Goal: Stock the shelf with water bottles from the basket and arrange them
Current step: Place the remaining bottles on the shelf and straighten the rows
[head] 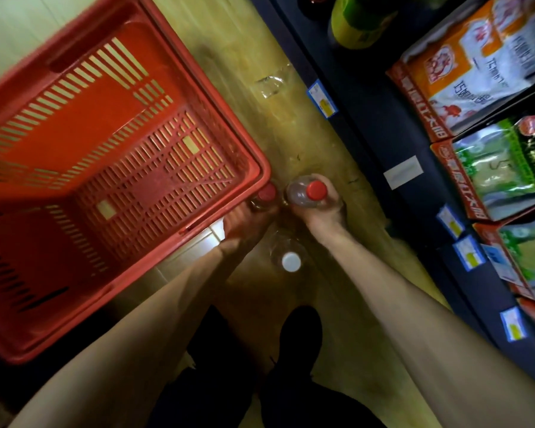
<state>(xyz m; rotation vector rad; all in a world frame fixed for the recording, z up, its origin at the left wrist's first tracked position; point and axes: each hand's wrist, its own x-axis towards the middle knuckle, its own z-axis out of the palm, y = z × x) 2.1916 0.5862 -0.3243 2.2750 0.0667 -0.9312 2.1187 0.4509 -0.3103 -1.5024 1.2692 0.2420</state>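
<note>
Floor (331, 304): red basket (195, 97), white-capped bottle (289, 257) standing.

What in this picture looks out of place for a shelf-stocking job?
The red basket looks empty. The bottles are outside it: each hand grips a red-capped bottle beside its corner, and a white-capped bottle stands on the floor, not on the shelf.
</note>
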